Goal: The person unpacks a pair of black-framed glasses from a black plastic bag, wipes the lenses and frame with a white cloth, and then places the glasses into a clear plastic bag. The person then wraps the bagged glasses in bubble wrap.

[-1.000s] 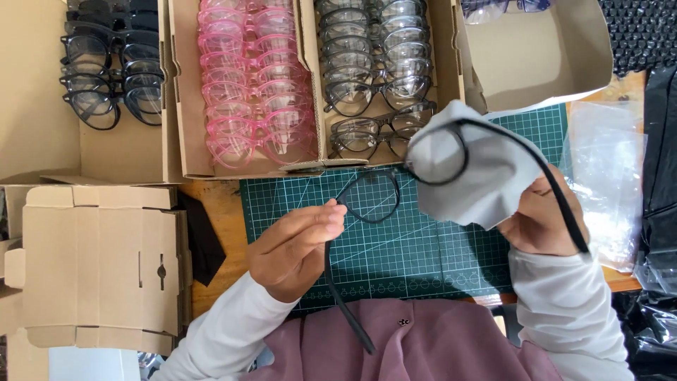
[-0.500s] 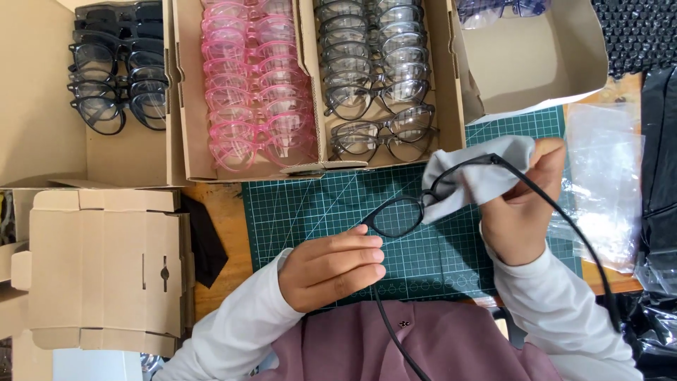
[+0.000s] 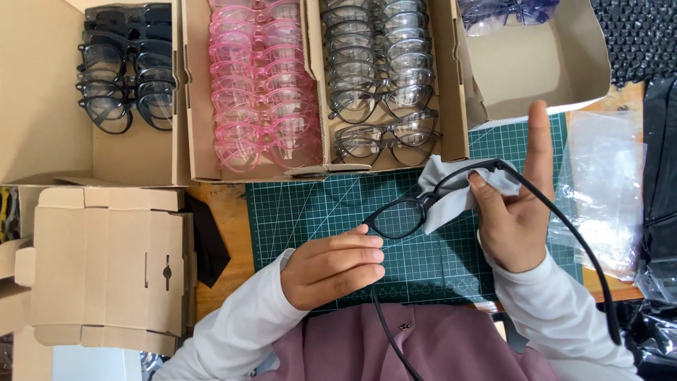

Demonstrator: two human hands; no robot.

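Observation:
A pair of black-framed glasses (image 3: 399, 216) is held over the green cutting mat (image 3: 317, 212), its arms unfolded toward me. My left hand (image 3: 337, 266) grips the frame at its left lens rim. My right hand (image 3: 515, 204) presses a grey cleaning cloth (image 3: 451, 194) around the right lens, with the index finger sticking up. One arm of the glasses (image 3: 578, 247) runs past my right wrist.
Open cardboard boxes along the back hold rows of glasses: black frames (image 3: 123, 77), pink frames (image 3: 261, 92), grey frames (image 3: 377, 85). A nearly empty box (image 3: 543, 63) sits at the right, clear plastic bags (image 3: 603, 183) beside it. A folded cardboard box (image 3: 106, 261) lies at the left.
The cloth has been bunched from a wide spread down onto the right lens. The glasses and my left hand have shifted lower and to the right over the mat.

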